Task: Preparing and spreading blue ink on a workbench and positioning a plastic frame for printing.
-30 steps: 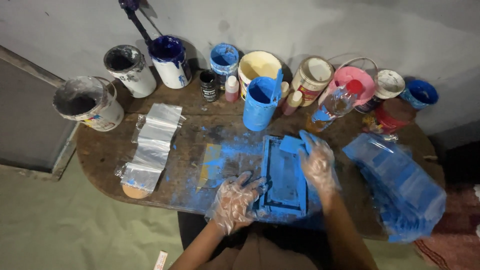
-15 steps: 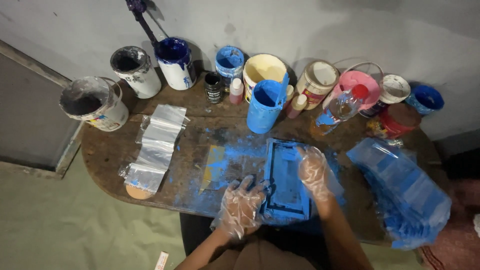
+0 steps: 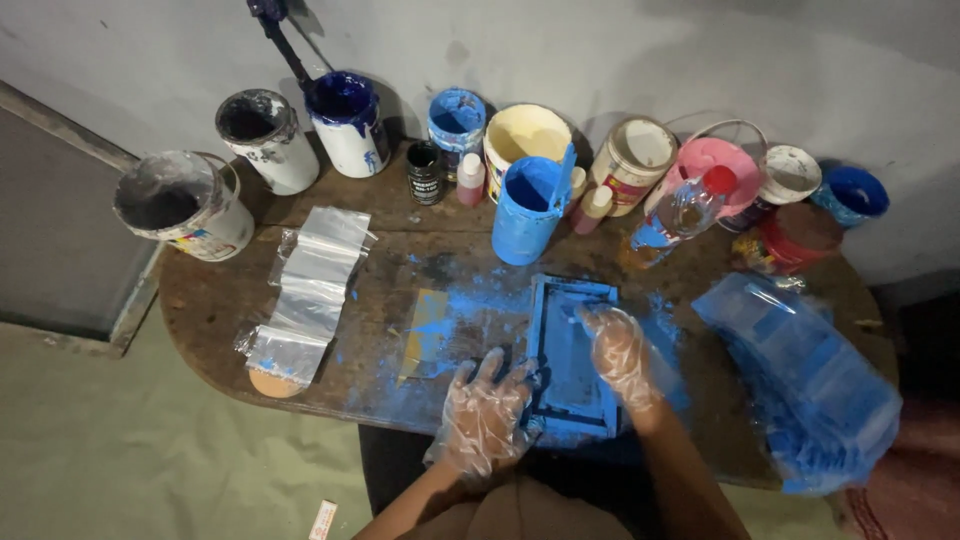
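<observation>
Dark, worn wooden table point(image 3: 390, 245) with a rounded left end, smeared with blue paint near the middle. Along the back edge, a row of paint buckets point(image 3: 185, 203), tins and small bottles point(image 3: 470, 178). At left, overlapping clear plastic bags point(image 3: 310, 290). Centre front, a blue screen frame point(image 3: 572, 360) lying flat. At right, a stack of blue-stained plastic sheets point(image 3: 805, 380).

Thin, crinkled clear plastic gloves cover the left hand point(image 3: 485, 415) and right hand point(image 3: 622, 352). The blue-stained screen frame point(image 3: 570, 362) looks matt and paint-caked. The bench point(image 3: 220, 310) is rough, dark worn wood. The stacked plastic bags point(image 3: 308, 285) are glossy and transparent.
</observation>
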